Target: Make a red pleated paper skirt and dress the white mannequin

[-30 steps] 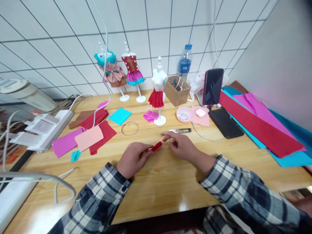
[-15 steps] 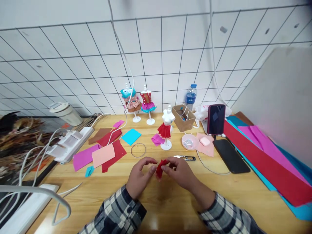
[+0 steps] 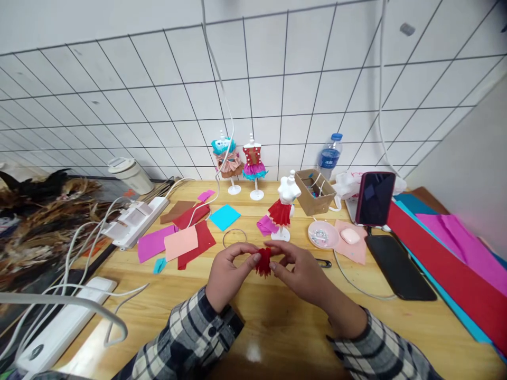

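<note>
A small gathered piece of red crepe paper [image 3: 263, 263] with a frayed lower edge is held above the table. My left hand [image 3: 230, 272] pinches its left side between thumb and forefinger. At its right side, my right hand [image 3: 303, 274] grips it with thumb and fingertips. Just beyond my hands stands a white miniature dress form [image 3: 288, 189] wearing a red pleated skirt [image 3: 280, 212]. A thin ring [image 3: 234, 230] lies past my left hand. Beside my right hand, the black handle of small thread snips [image 3: 324, 263] shows; the rest is hidden.
Two dressed mini forms [image 3: 253, 161] stand by the tiled wall. Paper pieces [image 3: 181, 243] lie left, near a power strip [image 3: 137, 221] and cables. To the right are a pink dish [image 3: 312, 232], cardboard box [image 3: 316, 203], bottle [image 3: 329, 157], phone [image 3: 375, 199], black slab [image 3: 400, 266] and long paper strips [image 3: 447, 264].
The red crepe paper has turned, so its frayed edge now hangs down and more pleats show. My left hand has closed on it. The view has shifted, sliding the scene rightward.
</note>
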`<state>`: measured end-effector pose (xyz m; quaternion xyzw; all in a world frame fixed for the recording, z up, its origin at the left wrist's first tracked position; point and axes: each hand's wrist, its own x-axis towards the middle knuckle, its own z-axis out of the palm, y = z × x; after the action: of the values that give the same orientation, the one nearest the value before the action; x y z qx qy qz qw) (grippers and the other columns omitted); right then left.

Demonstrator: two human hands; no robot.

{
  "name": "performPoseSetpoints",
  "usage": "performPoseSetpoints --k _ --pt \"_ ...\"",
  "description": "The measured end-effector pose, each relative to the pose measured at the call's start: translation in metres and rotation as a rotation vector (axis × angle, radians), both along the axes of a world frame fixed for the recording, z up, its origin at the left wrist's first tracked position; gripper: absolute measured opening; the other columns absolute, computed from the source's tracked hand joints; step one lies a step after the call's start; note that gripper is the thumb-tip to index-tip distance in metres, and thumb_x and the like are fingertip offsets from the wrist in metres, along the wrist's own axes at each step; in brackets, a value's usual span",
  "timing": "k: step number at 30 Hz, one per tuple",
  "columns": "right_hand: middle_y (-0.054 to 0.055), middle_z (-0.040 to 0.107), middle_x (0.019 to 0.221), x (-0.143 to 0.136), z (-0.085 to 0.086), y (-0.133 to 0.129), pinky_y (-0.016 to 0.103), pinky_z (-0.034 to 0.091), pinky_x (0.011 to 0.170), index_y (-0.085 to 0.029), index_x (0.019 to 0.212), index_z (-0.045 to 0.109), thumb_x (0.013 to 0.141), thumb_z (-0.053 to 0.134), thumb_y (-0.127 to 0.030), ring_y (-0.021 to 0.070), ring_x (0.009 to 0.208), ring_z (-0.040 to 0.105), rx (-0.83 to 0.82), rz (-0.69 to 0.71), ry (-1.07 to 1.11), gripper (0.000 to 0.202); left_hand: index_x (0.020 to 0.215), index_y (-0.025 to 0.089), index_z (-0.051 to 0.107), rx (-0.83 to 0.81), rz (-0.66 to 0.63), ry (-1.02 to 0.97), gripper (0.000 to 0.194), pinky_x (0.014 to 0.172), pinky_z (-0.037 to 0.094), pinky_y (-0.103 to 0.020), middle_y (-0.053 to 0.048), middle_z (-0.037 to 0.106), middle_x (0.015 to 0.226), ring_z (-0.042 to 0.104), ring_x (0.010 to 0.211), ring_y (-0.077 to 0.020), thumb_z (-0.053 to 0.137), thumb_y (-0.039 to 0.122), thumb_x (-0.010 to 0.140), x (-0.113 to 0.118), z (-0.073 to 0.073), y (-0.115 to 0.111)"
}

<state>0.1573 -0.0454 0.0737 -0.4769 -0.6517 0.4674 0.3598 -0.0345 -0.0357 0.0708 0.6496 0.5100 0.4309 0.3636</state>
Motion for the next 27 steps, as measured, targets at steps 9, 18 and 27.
performPoseSetpoints --k 9,18,27 --pt "0.003 0.071 0.085 0.006 0.001 0.010 0.026 0.049 0.061 -0.019 0.102 0.069 0.079 0.061 -0.023 0.0119 0.063 0.060 0.063 -0.059 0.031 0.025 0.076 0.015 0.067 -0.170 0.012 -0.171 0.023 0.064 0.048 -0.024 -0.002 0.068 0.070 0.060 0.066 -0.0129 0.073 0.037 0.075 0.005 0.001 0.000" --pt "0.005 0.071 0.109 0.008 0.008 0.006 0.033 0.049 0.080 -0.022 0.112 0.067 0.075 0.068 -0.028 0.0204 0.097 0.063 0.130 -0.010 -0.006 0.037 0.075 0.014 0.064 -0.248 -0.030 -0.322 0.035 0.055 0.046 -0.022 0.000 0.064 0.062 0.055 0.055 -0.0106 0.077 0.047 0.070 0.014 0.004 -0.006" --pt "0.002 0.072 0.081 0.006 0.007 0.006 0.030 0.050 0.072 -0.019 0.087 0.070 0.076 0.063 -0.023 0.0171 0.076 0.065 0.088 -0.104 0.009 0.013 0.078 0.016 0.063 -0.278 0.041 -0.442 0.030 0.059 0.044 -0.018 0.003 0.061 0.067 0.052 0.060 -0.0076 0.075 0.044 0.074 0.018 -0.002 -0.005"
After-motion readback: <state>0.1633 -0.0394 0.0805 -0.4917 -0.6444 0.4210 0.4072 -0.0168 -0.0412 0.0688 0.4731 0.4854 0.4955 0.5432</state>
